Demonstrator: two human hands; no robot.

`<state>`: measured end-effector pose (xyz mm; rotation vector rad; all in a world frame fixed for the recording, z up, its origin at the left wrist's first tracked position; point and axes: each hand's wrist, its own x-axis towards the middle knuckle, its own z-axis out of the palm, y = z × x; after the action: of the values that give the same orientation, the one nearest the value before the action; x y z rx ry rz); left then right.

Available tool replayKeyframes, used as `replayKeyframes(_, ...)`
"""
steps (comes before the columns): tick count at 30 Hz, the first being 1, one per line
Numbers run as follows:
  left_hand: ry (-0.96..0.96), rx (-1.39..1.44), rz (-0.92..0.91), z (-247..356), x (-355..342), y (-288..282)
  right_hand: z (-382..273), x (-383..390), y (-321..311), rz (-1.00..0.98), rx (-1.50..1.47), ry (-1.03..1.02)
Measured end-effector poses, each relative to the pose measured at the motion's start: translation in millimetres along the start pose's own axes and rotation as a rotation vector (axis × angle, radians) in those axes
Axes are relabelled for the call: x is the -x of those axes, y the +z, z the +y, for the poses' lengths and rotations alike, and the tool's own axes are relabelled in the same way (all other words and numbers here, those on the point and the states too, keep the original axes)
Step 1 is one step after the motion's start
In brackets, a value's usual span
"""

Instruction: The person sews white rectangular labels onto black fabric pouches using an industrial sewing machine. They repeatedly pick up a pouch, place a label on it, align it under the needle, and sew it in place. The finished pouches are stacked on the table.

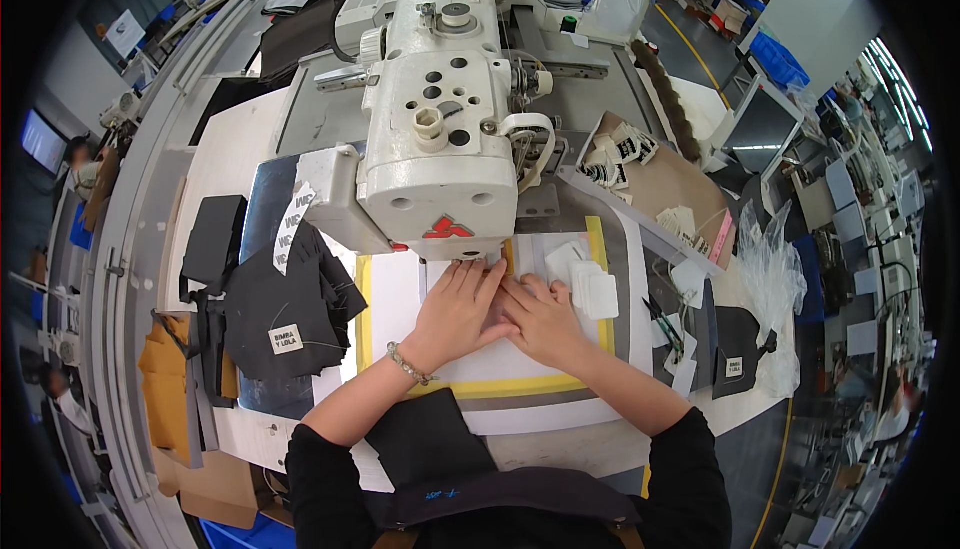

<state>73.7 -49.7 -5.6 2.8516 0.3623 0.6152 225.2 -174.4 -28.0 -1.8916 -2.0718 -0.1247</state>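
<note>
Both hands lie close together just in front of the head of a white industrial sewing machine [440,164]. My left hand [462,311], with a bracelet at its wrist, presses flat with fingers stretched forward under the machine's front. Beside it, my right hand [543,321] lies palm down, fingers extended and slightly bent, near the left thumb. Under them is a white work sheet [480,374] edged with yellow tape. Whatever small piece lies beneath the fingertips is hidden. Right of my right hand sit several white rounded cards [594,294].
Dark fabric pieces [270,299] with a pale label are piled at the left, near mustard fabric [165,389]. A cardboard box [665,184] of labels stands at the right. Beyond it are small scissors [662,321], a labelled black piece [735,349] and a clear plastic bag [770,279].
</note>
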Motion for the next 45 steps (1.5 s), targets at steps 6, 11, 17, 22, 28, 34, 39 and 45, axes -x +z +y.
replayKeyframes(6, -0.02, 0.02, -0.044, -3.6, -3.8, 3.2, 0.1, -0.1, 1.2, -0.02, 0.029, 0.01)
replayKeyframes(11, -0.011, 0.021, -0.063, -6.3, -5.3, 5.3, -0.1, 0.9, 3.3, -0.005, 0.02, 0.017)
replayKeyframes(17, 0.032, -0.005, -0.01, -11.4, -9.3, 13.0, -1.6, -1.0, 1.4, 0.017, -0.024, 0.027)
replayKeyframes(22, 0.055, -0.019, 0.002, -13.5, -9.8, 14.9, -1.6, -4.2, -2.1, 0.045, -0.024, 0.016)
replayKeyframes(28, 0.069, -0.013, -0.018, -8.9, -6.7, -3.6, -1.6, -0.9, 1.4, 0.037, -0.007, -0.008)
replayKeyframes(34, -0.244, 0.216, -0.318, 12.0, 54.3, -70.6, -3.6, -5.3, -4.7, 0.069, 0.035, -0.016)
replayKeyframes(39, -0.502, 0.317, -0.545, 25.8, 109.0, -97.6, -1.1, -3.2, -2.5, 0.105, 0.031, -0.05)
replayKeyframes(45, -0.64, 0.294, -0.622, 41.9, 125.5, -92.4, -2.4, -3.2, -1.3, 0.117, 0.026, -0.057)
